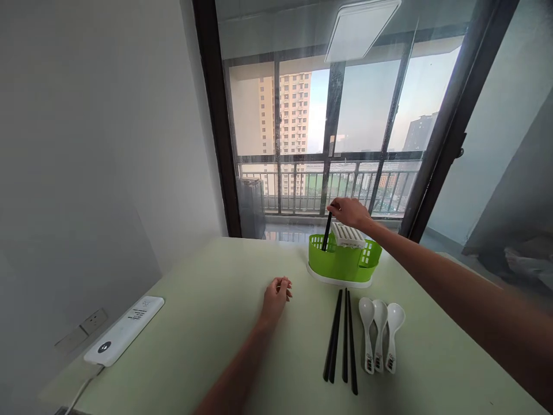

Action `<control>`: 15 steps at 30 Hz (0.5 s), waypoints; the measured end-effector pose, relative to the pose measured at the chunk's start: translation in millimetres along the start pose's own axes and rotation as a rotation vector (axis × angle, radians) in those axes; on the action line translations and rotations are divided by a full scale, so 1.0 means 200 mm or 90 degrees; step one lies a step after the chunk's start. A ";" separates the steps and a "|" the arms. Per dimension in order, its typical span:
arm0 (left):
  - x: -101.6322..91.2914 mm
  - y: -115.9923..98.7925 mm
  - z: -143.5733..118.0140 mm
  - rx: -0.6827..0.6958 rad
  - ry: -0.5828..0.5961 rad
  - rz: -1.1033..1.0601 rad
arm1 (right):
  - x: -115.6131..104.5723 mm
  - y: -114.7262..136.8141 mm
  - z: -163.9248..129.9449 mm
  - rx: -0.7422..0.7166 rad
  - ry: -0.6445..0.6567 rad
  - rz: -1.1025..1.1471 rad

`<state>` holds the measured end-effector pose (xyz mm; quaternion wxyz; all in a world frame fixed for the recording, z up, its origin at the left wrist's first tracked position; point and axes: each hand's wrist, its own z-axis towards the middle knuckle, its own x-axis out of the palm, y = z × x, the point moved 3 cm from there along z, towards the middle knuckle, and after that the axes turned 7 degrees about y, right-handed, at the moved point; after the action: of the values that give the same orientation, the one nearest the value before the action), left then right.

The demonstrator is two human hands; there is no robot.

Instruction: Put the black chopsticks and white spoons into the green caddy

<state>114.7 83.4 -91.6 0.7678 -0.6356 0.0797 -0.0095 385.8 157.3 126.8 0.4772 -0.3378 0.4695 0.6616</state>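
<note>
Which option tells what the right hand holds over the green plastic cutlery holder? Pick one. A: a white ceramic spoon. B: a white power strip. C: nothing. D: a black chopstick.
D: the right hand pinches the top of a black chopstick whose lower end stands in the green plastic cutlery holder, while the three white spoons lie on the table.

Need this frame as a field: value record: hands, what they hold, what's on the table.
right hand: raised over the green caddy, fingers pinching the top of a black chopstick standing in its left compartment
left hand: resting on the table, loosely curled, holding nothing
caddy: green slotted holder on a white base, a white insert at its top
loose chopsticks: black, lying side by side in front of the caddy
spoons: three white, in a row right of the loose chopsticks
power strip: white, at the table's left edge
</note>
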 end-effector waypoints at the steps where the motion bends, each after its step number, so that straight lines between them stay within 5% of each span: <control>1: 0.00 0.00 0.00 -0.001 0.003 0.007 | 0.03 -0.02 0.02 0.001 0.005 0.004; 9: 0.03 -0.03 -0.03 -0.010 0.017 0.017 | 0.26 -0.15 0.07 0.033 0.023 0.048; 15: 0.05 -0.04 -0.04 -0.014 0.030 0.041 | 0.29 -0.17 0.03 0.017 0.044 0.077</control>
<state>123.4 73.5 -86.3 0.7584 -0.6409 0.1185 0.0010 399.3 184.8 66.9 0.4244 -0.3250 0.5143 0.6707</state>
